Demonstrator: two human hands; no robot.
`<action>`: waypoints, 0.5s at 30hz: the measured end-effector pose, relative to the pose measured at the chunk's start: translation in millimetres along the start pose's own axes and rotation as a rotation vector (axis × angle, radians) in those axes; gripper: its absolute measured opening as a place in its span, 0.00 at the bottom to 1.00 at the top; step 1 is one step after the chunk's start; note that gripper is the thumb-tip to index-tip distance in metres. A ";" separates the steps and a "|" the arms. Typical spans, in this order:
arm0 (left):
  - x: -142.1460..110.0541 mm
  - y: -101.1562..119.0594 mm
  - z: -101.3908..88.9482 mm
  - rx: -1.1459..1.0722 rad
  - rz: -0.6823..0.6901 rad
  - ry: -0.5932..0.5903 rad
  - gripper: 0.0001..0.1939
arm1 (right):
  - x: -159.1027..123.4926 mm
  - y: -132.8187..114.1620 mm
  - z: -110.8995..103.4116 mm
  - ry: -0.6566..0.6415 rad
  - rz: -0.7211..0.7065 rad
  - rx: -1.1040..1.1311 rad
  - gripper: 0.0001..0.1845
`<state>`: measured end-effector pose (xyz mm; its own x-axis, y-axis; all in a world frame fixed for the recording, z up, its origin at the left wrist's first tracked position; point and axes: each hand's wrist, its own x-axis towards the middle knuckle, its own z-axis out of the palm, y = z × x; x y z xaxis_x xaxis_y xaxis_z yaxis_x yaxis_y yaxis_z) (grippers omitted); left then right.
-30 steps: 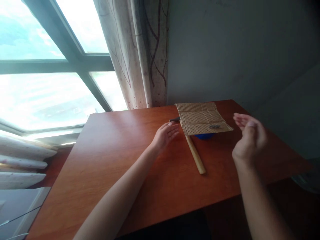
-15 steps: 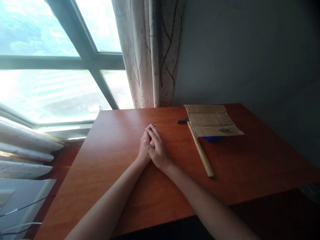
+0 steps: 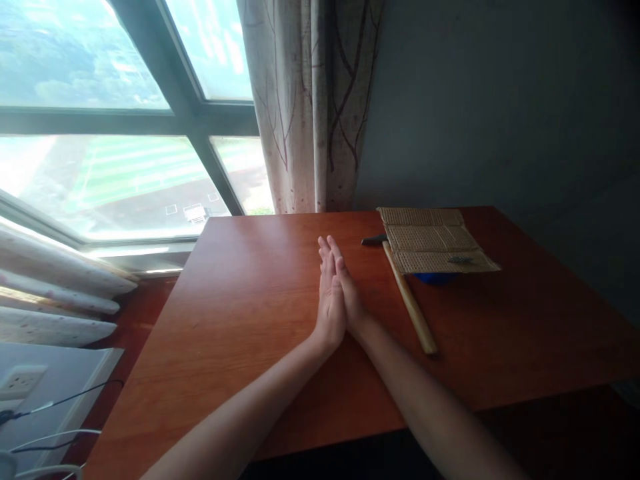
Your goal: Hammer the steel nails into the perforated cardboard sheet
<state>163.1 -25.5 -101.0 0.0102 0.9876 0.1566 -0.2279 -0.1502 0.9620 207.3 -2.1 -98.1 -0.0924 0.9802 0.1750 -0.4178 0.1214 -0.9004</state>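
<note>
My left hand (image 3: 329,312) and my right hand (image 3: 352,297) are pressed palm to palm above the table (image 3: 225,313). Their fingers stretch forward, and neither hand holds anything. To the right of them lies a hammer (image 3: 413,305), its wooden handle pointing toward me and its dark head partly under a piece of cardboard (image 3: 425,235). On the cardboard's near right part rests a small cluster of thin grey pieces (image 3: 460,260), perhaps nails. A blue thing (image 3: 435,278) shows below the cardboard's near edge; most of it is hidden.
Behind the table hang a patterned curtain (image 3: 295,133) and a grey wall (image 3: 475,120). A window (image 3: 135,180) is at the left. At the lower left are a wall socket (image 3: 23,383) and several cables. The table's left edge drops to a reddish floor.
My hands were clasped together; now they lie flat against each other with fingers extended, a little farther right in view. The hammer and cardboard keep their places on the table.
</note>
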 end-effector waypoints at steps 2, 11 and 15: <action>-14.9 3.4 -2.6 0.082 0.037 -0.101 0.29 | 8.0 0.6 -10.2 0.030 0.031 0.034 0.34; -14.6 19.3 -5.5 0.428 0.326 -0.492 0.37 | 26.4 -7.5 -27.0 0.010 0.242 0.441 0.38; 20.3 22.0 -27.0 0.448 0.342 -0.513 0.38 | 15.6 -14.4 -20.0 -0.101 0.284 0.548 0.37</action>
<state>132.0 -7.6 -82.7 0.4859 0.7545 0.4412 0.1161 -0.5560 0.8230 229.8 14.6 -90.4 -0.3417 0.9396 0.0203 -0.7651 -0.2656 -0.5866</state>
